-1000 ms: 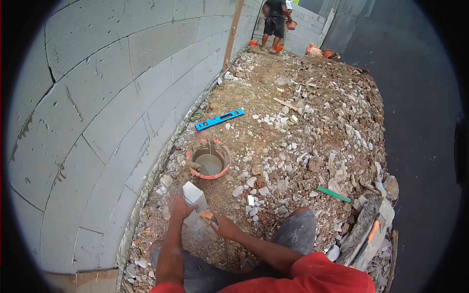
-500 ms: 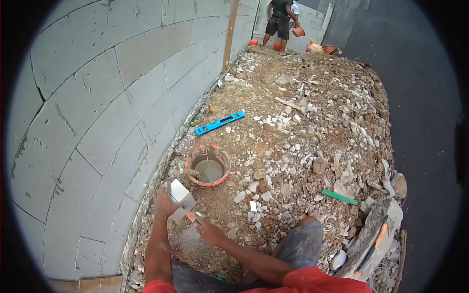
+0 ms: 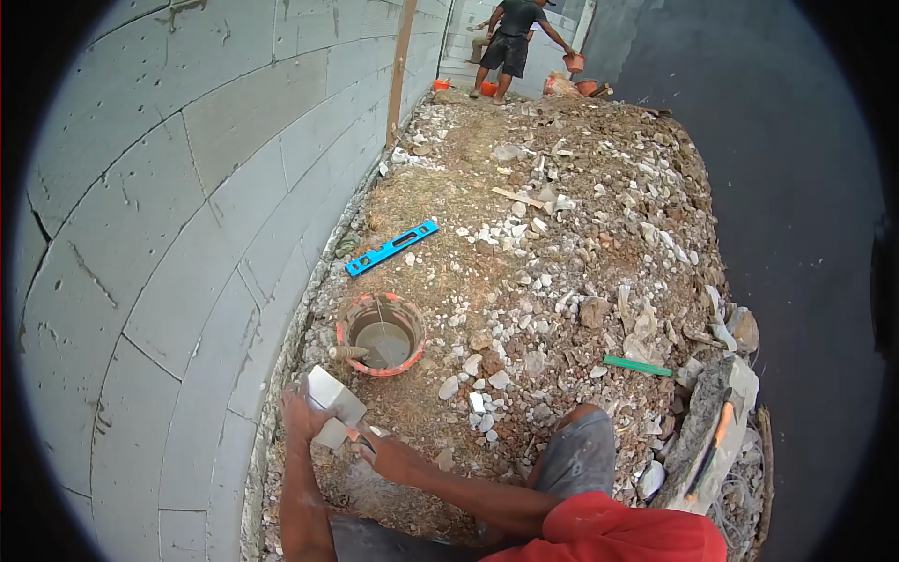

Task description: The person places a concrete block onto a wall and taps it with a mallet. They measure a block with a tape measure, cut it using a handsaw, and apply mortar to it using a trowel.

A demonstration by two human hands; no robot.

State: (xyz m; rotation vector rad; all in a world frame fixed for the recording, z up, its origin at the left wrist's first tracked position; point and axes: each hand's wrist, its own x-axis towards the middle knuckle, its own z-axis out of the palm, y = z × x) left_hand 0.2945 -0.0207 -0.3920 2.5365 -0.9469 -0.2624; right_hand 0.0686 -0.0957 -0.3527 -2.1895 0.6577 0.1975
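My left hand (image 3: 298, 416) is closed on a small whitish block (image 3: 337, 393), tilted beside the foot of the wall. In my right hand (image 3: 382, 457) is a scraper (image 3: 331, 433) with a flat grey blade and an orange part near the grip. Its blade lies just below the block; whether they touch is hard to tell. A red-rimmed bucket (image 3: 418, 348) stands just beyond the block, with murky grey liquid inside. A brush-like handle (image 3: 348, 353) leans over its near left rim.
A grey block wall (image 3: 187, 281) runs along the left. A blue spirit level (image 3: 391, 248) lies on the rubble, a green strip (image 3: 637, 366) to the right. A broken slab (image 3: 712, 436) carries an orange-and-black tool (image 3: 712, 445). Far off, a person (image 3: 510, 42) holds a bucket (image 3: 574, 63).
The view has shifted, so the scene sits farther left. Both hands still hold the block and scraper close together. The far person has stretched an arm out with the bucket.
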